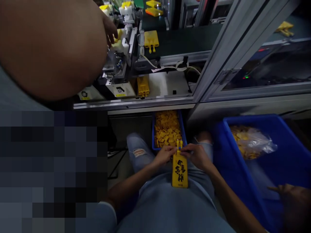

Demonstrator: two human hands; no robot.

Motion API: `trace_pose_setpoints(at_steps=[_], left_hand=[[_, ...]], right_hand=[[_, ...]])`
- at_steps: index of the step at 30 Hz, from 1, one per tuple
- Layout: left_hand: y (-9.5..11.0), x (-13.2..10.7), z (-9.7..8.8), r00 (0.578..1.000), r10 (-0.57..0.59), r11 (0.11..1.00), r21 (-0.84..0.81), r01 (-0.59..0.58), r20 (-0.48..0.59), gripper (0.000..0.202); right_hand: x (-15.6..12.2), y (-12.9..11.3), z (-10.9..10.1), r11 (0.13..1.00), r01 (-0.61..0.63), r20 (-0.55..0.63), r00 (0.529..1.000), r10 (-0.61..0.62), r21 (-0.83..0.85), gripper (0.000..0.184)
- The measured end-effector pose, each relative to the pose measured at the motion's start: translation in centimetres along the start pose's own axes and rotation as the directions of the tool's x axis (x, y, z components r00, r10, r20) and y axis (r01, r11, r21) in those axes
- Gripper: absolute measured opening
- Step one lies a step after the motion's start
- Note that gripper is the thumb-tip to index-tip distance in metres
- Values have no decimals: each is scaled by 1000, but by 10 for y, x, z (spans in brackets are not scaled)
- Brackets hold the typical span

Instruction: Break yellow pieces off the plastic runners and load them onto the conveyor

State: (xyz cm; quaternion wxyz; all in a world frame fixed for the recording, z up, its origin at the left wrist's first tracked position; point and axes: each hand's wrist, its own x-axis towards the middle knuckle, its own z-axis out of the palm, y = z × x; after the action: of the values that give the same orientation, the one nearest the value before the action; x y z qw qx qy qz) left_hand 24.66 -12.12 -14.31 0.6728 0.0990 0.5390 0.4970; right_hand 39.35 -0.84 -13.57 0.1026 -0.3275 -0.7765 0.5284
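Observation:
A yellow power bank (180,171) with black printed characters lies in front of my body, over my lap. Two short yellow cables with plugs (179,144) stick out of its far end, and a small blue spot shows between them. My left hand (165,155) pinches the far end from the left, at the base of the cables. From the other side my right hand (196,156) closes its fingers at the same end, near the right cable. Any small part between the fingertips is too small to make out.
Beyond my knees stands a blue bin (153,136) of small yellow pieces. A larger blue bin (274,121) with a plastic bag (264,142) is at right, a person's blurred hand (295,197) over it. Yellow power banks (151,39) sit on the conveyor (189,40). Another person's arm (60,48) reaches in at left.

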Motion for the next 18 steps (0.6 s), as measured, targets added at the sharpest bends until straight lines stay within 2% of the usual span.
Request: trace_pose_setpoints(at_steps=[3, 5, 9, 13, 16, 18], left_hand=[[0, -1, 1, 1000, 5, 1000, -6, -5, 10, 54], [-1, -2, 1, 1000, 16, 1000, 10, -17, 22, 55], [4, -9, 0, 998, 43, 995, 87, -47, 47, 49], [19, -23, -1, 991, 97, 987, 121, -108, 96, 40], [32, -40, 1, 966, 150, 965, 184, -190, 211, 29], [39, -52, 2, 952, 173, 931, 274, -241, 252, 20]], right_hand=[[3, 0, -2, 993, 108, 10, 994, -108, -48, 11], [3, -1, -3, 988, 134, 16, 991, -133, -71, 13], [-4, -4, -5, 995, 90, 47, 995, -88, -43, 21], [-15, -11, -4, 998, 8, 9, 1000, -9, 63, 32], [-22, -18, 0, 983, -98, 190, 979, 68, 153, 29], [-26, -23, 5, 975, -118, 290, 955, 59, 191, 31]])
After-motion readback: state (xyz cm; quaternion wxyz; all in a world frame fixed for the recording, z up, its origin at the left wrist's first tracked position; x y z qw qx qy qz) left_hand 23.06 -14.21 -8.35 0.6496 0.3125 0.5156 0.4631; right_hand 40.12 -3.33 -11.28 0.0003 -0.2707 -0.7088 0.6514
